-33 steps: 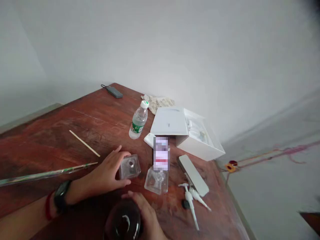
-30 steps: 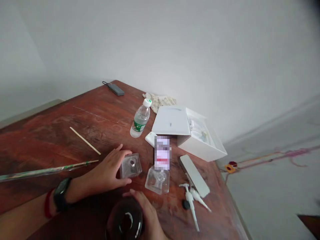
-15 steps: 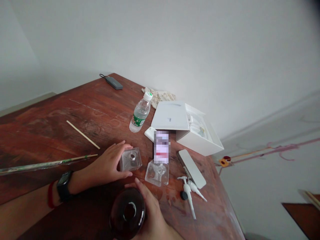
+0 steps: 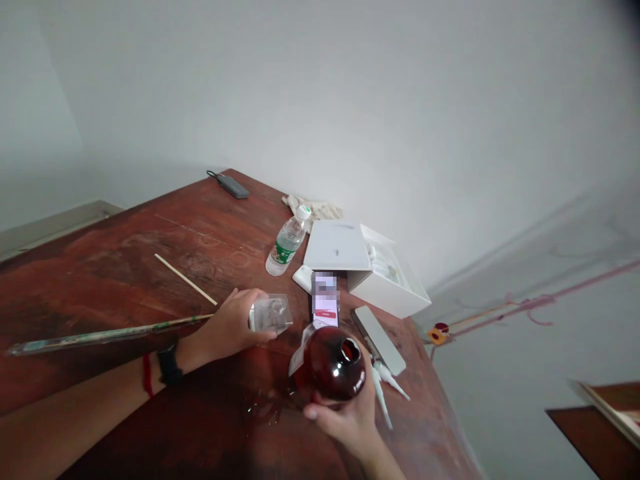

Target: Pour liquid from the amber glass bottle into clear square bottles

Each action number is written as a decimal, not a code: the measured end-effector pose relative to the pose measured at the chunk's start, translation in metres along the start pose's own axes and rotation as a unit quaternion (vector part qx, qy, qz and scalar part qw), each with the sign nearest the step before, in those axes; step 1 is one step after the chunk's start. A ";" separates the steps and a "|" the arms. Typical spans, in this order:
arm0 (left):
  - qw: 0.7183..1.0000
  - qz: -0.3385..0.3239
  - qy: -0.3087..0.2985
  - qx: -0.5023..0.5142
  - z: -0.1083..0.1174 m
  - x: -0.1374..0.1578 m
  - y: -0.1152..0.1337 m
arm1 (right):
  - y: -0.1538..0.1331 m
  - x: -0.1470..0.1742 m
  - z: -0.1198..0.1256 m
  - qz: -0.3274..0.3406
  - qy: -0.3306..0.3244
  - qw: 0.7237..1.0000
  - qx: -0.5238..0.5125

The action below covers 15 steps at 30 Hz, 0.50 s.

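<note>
My left hand (image 4: 237, 321) has its fingers and thumb around a clear, square-sided bottle (image 4: 270, 315) standing on the table. My right hand (image 4: 350, 417) grips a round, dark amber bottle (image 4: 333, 367) with an uncapped neck, tilted up and to the right. Behind the amber bottle, a second clear container (image 4: 299, 357) is mostly hidden. Two white pump heads (image 4: 384, 390) with nozzles lie to the right of my right hand, partly covered by it. Shiny wet-looking marks (image 4: 263, 410) show on the wood between my hands.
A phone (image 4: 326, 303) with a lit screen leans by an open white box (image 4: 340, 247). Nearby are a water bottle (image 4: 287, 243), a flat white case (image 4: 380, 340), a cloth (image 4: 320, 208), a grey device (image 4: 233, 185), a bare stick (image 4: 185, 278) and wrapped chopsticks (image 4: 110, 333).
My right hand has carried the amber bottle up and to the right, in front of the second clear container. My left hand stays on its clear bottle. The view has shifted slightly.
</note>
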<state>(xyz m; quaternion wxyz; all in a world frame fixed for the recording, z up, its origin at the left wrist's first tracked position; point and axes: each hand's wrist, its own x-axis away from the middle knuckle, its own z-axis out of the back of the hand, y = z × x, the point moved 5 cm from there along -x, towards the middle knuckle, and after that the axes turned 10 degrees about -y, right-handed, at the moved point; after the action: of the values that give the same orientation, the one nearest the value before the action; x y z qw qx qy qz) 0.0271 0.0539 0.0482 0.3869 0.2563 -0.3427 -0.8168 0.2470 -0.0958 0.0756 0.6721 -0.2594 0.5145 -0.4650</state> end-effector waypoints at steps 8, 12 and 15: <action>0.993 -0.053 0.023 0.098 0.019 0.009 0.025 | -0.031 -0.046 0.072 0.048 0.087 0.978 0.184; 0.984 -0.075 0.033 0.160 0.028 0.013 0.036 | -0.027 -0.066 0.083 0.035 0.074 0.976 0.200; 0.972 -0.078 0.027 0.219 0.029 0.012 0.033 | -0.030 -0.080 0.080 0.047 0.028 0.972 0.229</action>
<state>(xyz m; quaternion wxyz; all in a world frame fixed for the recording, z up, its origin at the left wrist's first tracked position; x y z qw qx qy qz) 0.0158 0.0392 0.0899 0.2655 0.3824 -0.4823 -0.7421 0.3075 -0.0484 0.1635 0.7200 -0.0607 0.4246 -0.5456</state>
